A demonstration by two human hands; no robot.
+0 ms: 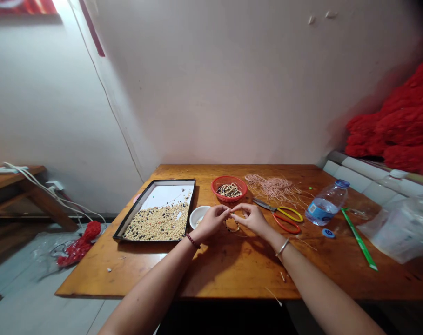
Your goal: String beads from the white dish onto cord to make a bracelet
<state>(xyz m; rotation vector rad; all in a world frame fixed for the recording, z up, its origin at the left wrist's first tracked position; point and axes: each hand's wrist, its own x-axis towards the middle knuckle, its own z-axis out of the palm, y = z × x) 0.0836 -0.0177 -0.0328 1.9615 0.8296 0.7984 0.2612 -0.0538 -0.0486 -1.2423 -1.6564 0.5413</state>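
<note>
Both pinched closed, my left grip and right grip hold a beaded loop just in front of the red basket, scissors right of it.

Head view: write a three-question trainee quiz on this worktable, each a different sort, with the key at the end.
1. Multiple choice: which wrist bears the silvery bangle? a) left b) right c) neither
2. True or false: the black-rimmed tray lies to the left of the red basket.
3. Open: what ring-shaped thing shows between the left hand and the right hand?

Key: 1. b; 2. true; 3. a beaded loop.
</note>
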